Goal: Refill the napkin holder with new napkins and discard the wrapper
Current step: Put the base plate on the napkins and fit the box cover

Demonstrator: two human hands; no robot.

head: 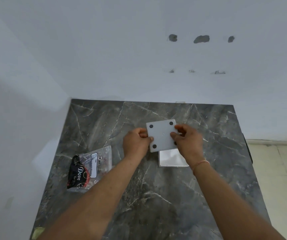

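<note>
Both hands hold a white square plate (161, 135) with black round pads at its corners, raised over the dark marble table (156, 196). My left hand (135, 144) pinches its left edge; my right hand (187, 141) grips its right edge. Just below the plate a white box-shaped napkin holder (172, 159) rests on the table, partly hidden by my right hand. A clear plastic napkin pack (90, 168) with black and red "Dove" print lies flat at the left of the table, apart from both hands.
A white wall runs along the table's far and left edges. The table's right edge drops to a pale tiled floor (278, 170). A bit of yellowish tape (38, 232) sits at the near left corner.
</note>
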